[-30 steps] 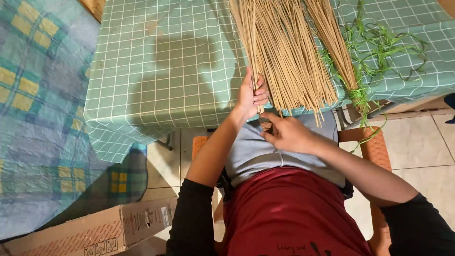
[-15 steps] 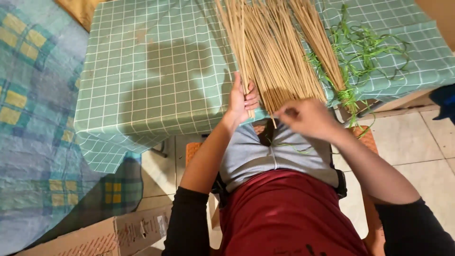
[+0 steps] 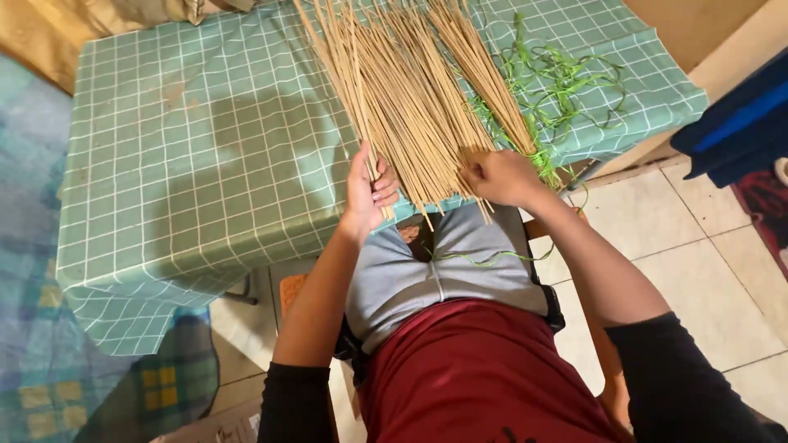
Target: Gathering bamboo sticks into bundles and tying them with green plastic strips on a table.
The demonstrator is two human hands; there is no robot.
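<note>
Pale floor tiles (image 3: pixel 722 271) and a blue-and-yellow checked mat (image 3: pixel 33 385) lie below a counter draped in a green cloth with a white grid (image 3: pixel 197 164), which hangs loose over the near edge. That cloth is the landmark for everything else.

Largest on the cloth is a broad fan of long, thin tan sticks (image 3: pixel 402 107), spread wide at the far side of the cloth and drawn together at its near edge, where the tips overhang toward the person's lap; gathered that way, the ends probably line up where both hands can reach them. Just right of the fan, also on the cloth, lies a loose tangle of thin green leaf strips (image 3: pixel 558 82), some trailing off the cloth's edge and one curling across the grey shorts (image 3: pixel 443 262).

At the near edge of the cloth, the left hand (image 3: pixel 368 190) is closed around a few sticks on the fan's left side, pinning them. The right hand (image 3: pixel 497 176) rests curled over the stick ends on the fan's right side; whether it actually pinches any I cannot tell.
</note>
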